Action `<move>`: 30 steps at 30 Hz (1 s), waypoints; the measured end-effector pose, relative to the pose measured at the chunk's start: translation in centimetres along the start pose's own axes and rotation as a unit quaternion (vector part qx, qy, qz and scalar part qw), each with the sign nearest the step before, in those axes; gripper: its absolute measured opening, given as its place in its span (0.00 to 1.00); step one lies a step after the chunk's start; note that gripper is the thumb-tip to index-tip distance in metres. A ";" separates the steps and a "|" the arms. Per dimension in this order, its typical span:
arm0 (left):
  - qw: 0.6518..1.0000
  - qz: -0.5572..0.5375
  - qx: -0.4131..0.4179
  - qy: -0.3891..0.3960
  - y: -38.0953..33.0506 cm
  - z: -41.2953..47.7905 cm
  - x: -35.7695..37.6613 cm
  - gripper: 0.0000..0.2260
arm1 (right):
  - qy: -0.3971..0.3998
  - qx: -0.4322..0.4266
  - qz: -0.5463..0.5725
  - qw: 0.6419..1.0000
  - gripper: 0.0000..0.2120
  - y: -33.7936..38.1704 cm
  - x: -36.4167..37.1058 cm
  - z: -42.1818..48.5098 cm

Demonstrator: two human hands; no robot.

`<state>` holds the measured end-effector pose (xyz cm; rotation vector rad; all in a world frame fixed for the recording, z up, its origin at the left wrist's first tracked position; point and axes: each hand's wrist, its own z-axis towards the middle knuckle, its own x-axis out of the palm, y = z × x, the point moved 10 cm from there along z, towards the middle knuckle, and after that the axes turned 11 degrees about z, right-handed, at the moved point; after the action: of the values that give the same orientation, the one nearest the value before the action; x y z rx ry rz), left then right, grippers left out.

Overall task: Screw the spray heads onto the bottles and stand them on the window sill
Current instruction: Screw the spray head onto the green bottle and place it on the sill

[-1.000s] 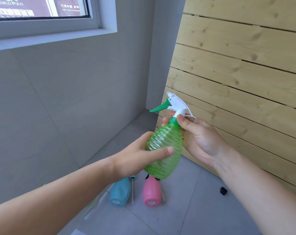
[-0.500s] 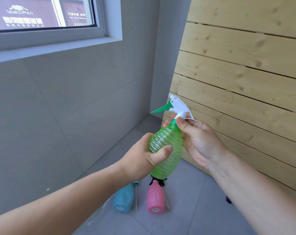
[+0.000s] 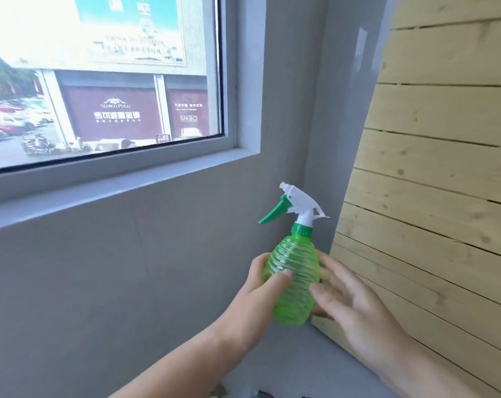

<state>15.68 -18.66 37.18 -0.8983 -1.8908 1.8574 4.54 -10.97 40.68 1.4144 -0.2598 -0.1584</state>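
Green bottle (image 3: 294,271) has risen toward window sill (image 3: 114,185) edge.

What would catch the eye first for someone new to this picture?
First the green bottle, low centre, its spray head on: the left hand grips its body, the right hand is open beside it. Then the bright window and grey window sill at upper left, and the pale wooden panel at right.

Your ribbed, see-through green bottle (image 3: 294,280) is upright in your left hand (image 3: 258,300). Its white spray head (image 3: 299,202), green trigger pointing left, sits on the neck. It is below the grey window sill (image 3: 114,185).
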 end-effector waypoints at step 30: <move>0.937 0.203 0.056 -0.279 -13.1 18.8 -27.5 0.26 | 0.011 -0.099 -0.121 0.988 0.27 6.7 11.7 35.8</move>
<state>21.42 -49.99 53.48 -0.8273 -1.9749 2.6719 5.70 -47.12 53.06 1.2460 -0.0500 -0.3583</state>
